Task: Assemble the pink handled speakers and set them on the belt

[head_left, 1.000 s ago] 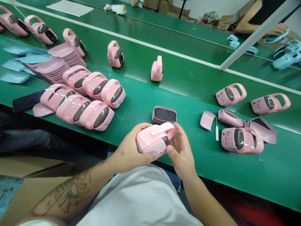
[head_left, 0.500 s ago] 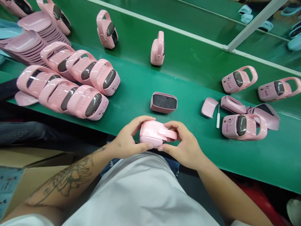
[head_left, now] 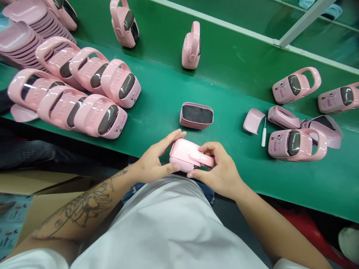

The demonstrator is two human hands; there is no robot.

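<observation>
Just in front of my body, a glossy pink plastic case with a loop handle (head_left: 183,152) lies on its side between my hands. My left hand (head_left: 153,158) holds its left end, thumb on the near edge and fingers along the far side. At the handle end, my right hand (head_left: 221,168) grips it with the thumb below and the fingers curled behind the handle. The case's underside is hidden. Beyond it on the green bench sits a short stack of pink trays with a dark inside (head_left: 196,115).
Several pink handled cases (head_left: 101,116) stand at the left, before stacked pink plates (head_left: 21,39). On the right are a white-handled screwdriver (head_left: 264,136), a curved pink cover (head_left: 253,121) and a printed pink case (head_left: 283,144). More cases (head_left: 191,46) line the back wall.
The view has shifted slightly, moving the bench items up. My left fingers have straightened a little and the thumb has slid left on the case. Both hands stay on it.
</observation>
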